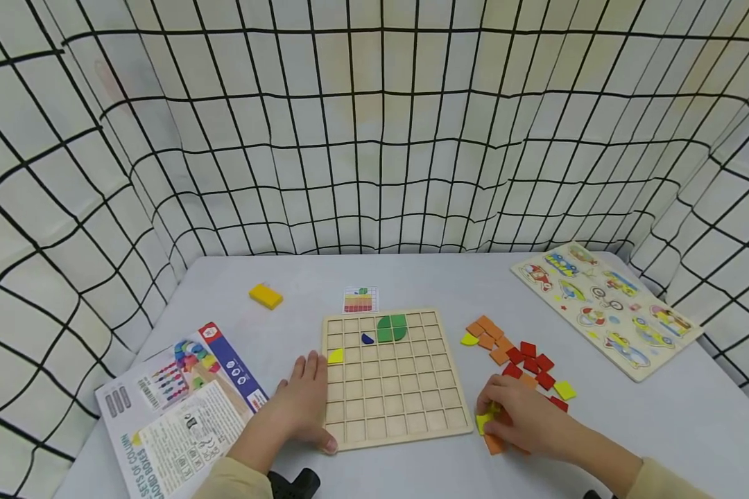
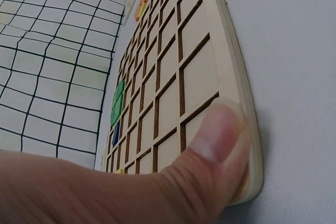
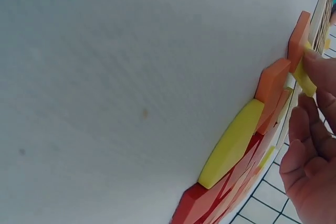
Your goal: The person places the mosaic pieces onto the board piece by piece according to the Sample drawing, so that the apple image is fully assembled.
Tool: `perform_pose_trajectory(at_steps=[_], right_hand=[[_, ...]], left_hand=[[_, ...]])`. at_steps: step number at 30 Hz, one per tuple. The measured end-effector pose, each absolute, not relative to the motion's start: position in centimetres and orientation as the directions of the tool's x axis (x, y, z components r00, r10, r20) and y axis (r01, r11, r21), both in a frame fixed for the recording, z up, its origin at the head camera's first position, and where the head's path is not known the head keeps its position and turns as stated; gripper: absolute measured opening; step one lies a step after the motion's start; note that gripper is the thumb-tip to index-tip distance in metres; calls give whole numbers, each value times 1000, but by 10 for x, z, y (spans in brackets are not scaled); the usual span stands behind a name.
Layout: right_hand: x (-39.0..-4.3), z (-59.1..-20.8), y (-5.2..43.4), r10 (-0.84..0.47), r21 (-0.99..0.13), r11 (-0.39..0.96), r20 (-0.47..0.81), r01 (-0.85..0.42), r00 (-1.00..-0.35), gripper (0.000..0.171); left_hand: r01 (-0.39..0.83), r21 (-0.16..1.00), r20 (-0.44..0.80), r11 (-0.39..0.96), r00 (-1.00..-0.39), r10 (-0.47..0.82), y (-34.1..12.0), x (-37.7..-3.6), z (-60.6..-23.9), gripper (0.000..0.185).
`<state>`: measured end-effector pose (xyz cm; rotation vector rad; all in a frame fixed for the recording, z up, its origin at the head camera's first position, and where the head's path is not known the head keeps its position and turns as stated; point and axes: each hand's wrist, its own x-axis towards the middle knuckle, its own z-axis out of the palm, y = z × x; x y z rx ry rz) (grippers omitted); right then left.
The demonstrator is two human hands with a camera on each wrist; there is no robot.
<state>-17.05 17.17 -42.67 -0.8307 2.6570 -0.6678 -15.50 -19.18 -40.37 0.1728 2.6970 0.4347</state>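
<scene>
My left hand (image 1: pixel 302 403) rests along the left edge of a wooden grid board (image 1: pixel 394 407), fingers straight. Its thumb (image 2: pixel 220 135) presses on the near corner of the board. On the board lie green quarter-round pieces (image 1: pixel 392 328), a small dark blue half-round piece (image 1: pixel 367 339) and a yellow square tile (image 1: pixel 335 356). Just off the board's near right corner, my right hand (image 1: pixel 524 412) pinches a yellow tile (image 3: pixel 306 80) between thumb and fingers. Orange tiles (image 1: pixel 494 444) lie under and beside that hand, which partly hides them.
Red tiles (image 1: pixel 529 364), orange tiles (image 1: pixel 485 326) and several yellow ones are scattered right of the board. A small pattern card (image 1: pixel 360 299) lies behind it. A yellow block (image 1: pixel 265 296), a printed box (image 1: pixel 181 409) and a picture puzzle board (image 1: pixel 605 305) stand around; black netting (image 1: pixel 381 145) encloses the table.
</scene>
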Motion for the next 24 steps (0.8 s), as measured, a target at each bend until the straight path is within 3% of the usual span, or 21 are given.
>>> perform_pose_trajectory(at_steps=[5, 10, 17, 24], right_hand=[[-176, -423, 172, -583, -615, 691, -166, -379, -795, 16], [-192, -414, 162, -579, -684, 632, -105, -364, -808, 12], [-225, -413, 121, -558, -827, 510, -108, -238, -823, 14], [-256, -417, 72, -501, -857, 496, -153, -138, -852, 13]], left_hand=[[57, 324, -368, 944, -912, 182, -194, -155, -404, 133], [58, 317, -373, 947, -910, 181, -196, -155, -405, 132], [51, 326, -389, 944, -903, 184, -196, -156, -408, 134], [63, 325, -370, 944, -910, 189, -196, -155, -408, 135]])
